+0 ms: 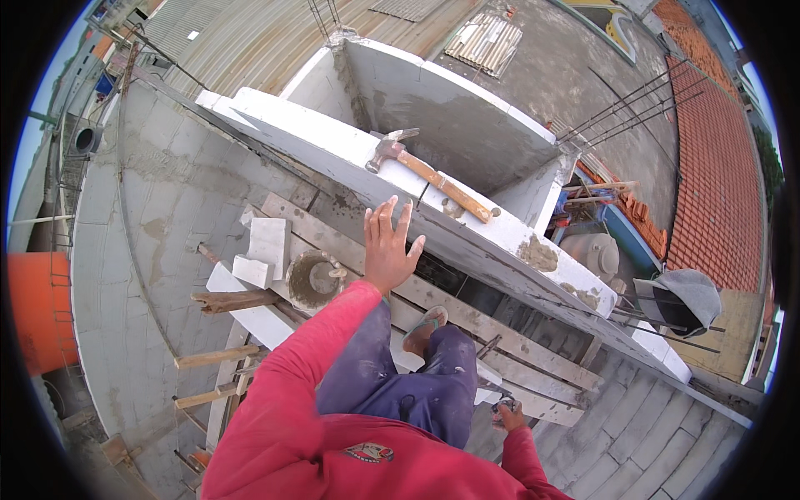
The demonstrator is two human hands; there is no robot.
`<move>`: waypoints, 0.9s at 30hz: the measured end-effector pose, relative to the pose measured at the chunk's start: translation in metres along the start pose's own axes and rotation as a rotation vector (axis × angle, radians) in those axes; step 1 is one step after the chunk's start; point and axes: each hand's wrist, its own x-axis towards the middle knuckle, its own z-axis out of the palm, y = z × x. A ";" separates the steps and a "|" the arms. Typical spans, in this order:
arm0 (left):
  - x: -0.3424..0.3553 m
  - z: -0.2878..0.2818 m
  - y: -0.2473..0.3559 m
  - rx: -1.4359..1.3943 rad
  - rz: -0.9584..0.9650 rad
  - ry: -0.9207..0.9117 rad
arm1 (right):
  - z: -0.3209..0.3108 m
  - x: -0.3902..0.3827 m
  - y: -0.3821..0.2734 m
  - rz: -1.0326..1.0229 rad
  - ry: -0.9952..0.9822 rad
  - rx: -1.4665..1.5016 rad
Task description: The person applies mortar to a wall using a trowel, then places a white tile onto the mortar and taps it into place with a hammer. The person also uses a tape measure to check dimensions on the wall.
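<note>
My left hand [390, 250] is held out with its fingers spread, close to the white block wall [312, 129]; whether it touches the wall I cannot tell. On top of this wall lies a claw hammer [442, 185] with a wooden handle, just beyond my fingertips. My right hand [511, 415] is low at my right side, its fingers closed round a small dark and greyish thing that I cannot make out. Left of my left forearm stands a round bucket [312, 282] with mortar stains. White block pieces [269, 242] sit beside it.
Wooden planks [533, 358] form the platform under my feet. Thin steel bars [633, 108] stick out at the wall's right corner. A grey cap [687, 302] hangs on bars at the right. A broken wood piece [229, 301] lies left of the bucket. Tiled roof [712, 167] lies beyond.
</note>
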 end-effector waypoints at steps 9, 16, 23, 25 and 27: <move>0.039 0.014 0.106 -1.506 -0.986 0.062 | -0.022 -0.095 -0.043 -0.083 0.012 0.045; -0.014 -0.024 0.120 -1.350 -1.004 -0.031 | -0.042 -0.097 -0.059 -0.063 -0.061 0.125; -0.081 -0.067 0.130 -1.200 -1.008 -0.548 | -0.003 -0.184 -0.216 -0.219 -0.339 0.316; -0.094 -0.094 0.149 -1.238 -0.970 -0.734 | 0.024 -0.192 -0.246 -0.314 -0.452 0.357; -0.090 -0.122 0.170 -1.311 -0.973 -0.827 | 0.057 -0.210 -0.276 -0.450 -0.510 0.332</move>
